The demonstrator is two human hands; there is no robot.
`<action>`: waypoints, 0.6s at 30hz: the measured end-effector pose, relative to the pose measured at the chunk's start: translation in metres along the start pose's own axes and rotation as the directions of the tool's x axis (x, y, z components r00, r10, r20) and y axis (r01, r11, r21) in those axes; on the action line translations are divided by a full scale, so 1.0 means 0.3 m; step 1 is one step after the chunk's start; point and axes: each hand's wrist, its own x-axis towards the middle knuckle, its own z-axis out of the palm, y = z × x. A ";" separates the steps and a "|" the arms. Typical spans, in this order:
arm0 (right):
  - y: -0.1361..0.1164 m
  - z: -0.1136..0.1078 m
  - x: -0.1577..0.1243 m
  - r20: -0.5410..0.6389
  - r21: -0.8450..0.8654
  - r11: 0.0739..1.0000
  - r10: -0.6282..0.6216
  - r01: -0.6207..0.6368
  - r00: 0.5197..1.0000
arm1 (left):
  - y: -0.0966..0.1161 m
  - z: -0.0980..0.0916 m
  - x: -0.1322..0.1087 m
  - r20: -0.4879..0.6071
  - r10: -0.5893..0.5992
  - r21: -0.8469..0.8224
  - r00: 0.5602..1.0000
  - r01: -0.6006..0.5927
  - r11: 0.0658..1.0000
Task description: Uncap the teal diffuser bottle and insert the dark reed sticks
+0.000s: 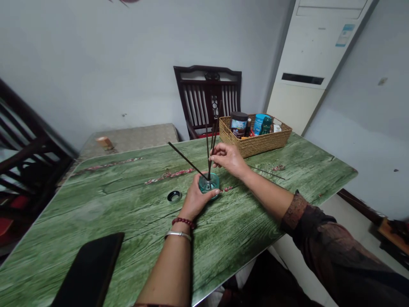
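Note:
My left hand wraps around a small blue-green glass jar on the green wood-pattern table. Several thin dark sticks stand in the jar and fan upward, and one leans far to the left. My right hand is above the jar, its fingertips pinched at the sticks. A black round lid lies on the table just left of my left hand. The jar's bottom is partly hidden by my left fingers.
A black phone lies near the front edge of the table. A wicker basket of jars and bottles stands at the far edge. A dark wooden chair is behind it, and a white floor-standing air conditioner stands at the right.

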 end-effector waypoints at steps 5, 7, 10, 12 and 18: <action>0.032 0.039 -0.017 0.008 -0.231 0.973 -0.006 0.007 1.000 | 0.001 -0.001 0.001 0.015 0.020 -0.004 1.000 -0.020 1.000; 0.029 0.042 -0.034 0.025 -0.350 0.936 -0.019 0.026 1.000 | 0.002 -0.002 0.002 0.009 0.013 0.010 1.000 -0.013 1.000; -0.002 -0.003 -0.067 0.065 -0.475 0.876 -0.055 0.079 0.996 | -0.001 -0.003 0.005 -0.003 0.005 0.034 1.000 -0.005 0.999; -0.029 -0.076 -0.092 0.052 -0.536 0.839 -0.085 0.099 0.995 | -0.007 -0.003 0.008 -0.008 0.009 0.043 1.000 -0.009 0.999; -0.005 -0.382 -0.198 -0.098 -0.827 0.555 0.011 -0.087 0.995 | -0.023 -0.005 0.016 -0.003 -0.001 0.081 1.000 0.001 0.997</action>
